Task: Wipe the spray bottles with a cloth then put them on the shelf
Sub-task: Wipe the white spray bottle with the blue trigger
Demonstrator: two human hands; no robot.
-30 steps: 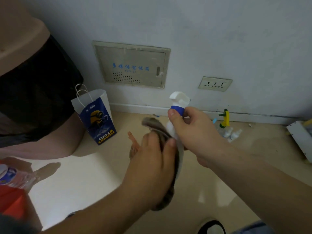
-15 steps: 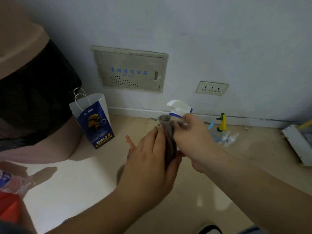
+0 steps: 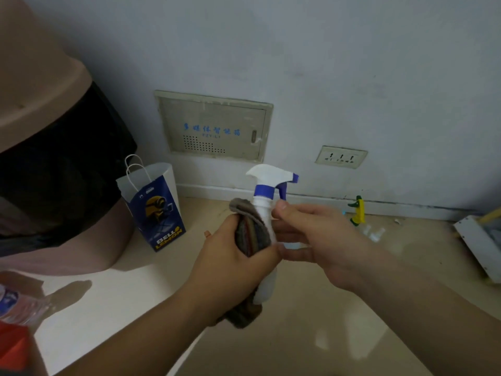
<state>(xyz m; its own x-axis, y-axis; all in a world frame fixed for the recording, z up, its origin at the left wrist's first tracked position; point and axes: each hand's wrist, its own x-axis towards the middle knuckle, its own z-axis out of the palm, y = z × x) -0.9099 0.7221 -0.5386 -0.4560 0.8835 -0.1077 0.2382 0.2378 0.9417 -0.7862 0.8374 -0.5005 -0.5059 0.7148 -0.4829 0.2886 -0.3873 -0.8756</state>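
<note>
A white spray bottle (image 3: 260, 206) with a blue collar and trigger stands upright in front of me, nozzle pointing right. My left hand (image 3: 230, 264) grips a grey-brown cloth (image 3: 250, 234) wrapped round the bottle's body and holds the bottle through it. My right hand (image 3: 320, 240) is just right of the bottle with its fingers stretched out; thumb and fingertips touch the neck and side. The bottle's lower part is mostly hidden by cloth and hand. More spray bottles stand on the floor by the wall: a yellow-green one (image 3: 358, 211) and small clear ones (image 3: 375, 234).
A pink bin with a black liner (image 3: 54, 172) fills the left. A blue and white paper bag (image 3: 156, 210) stands beside it. A white rack's corner (image 3: 477, 245) shows at the right edge. A water bottle (image 3: 16, 303) lies bottom left.
The cloth has slid down from the bottle's collar to its body, so the spray head shows fully. My right hand has loosened from the neck and drawn back to the right.
</note>
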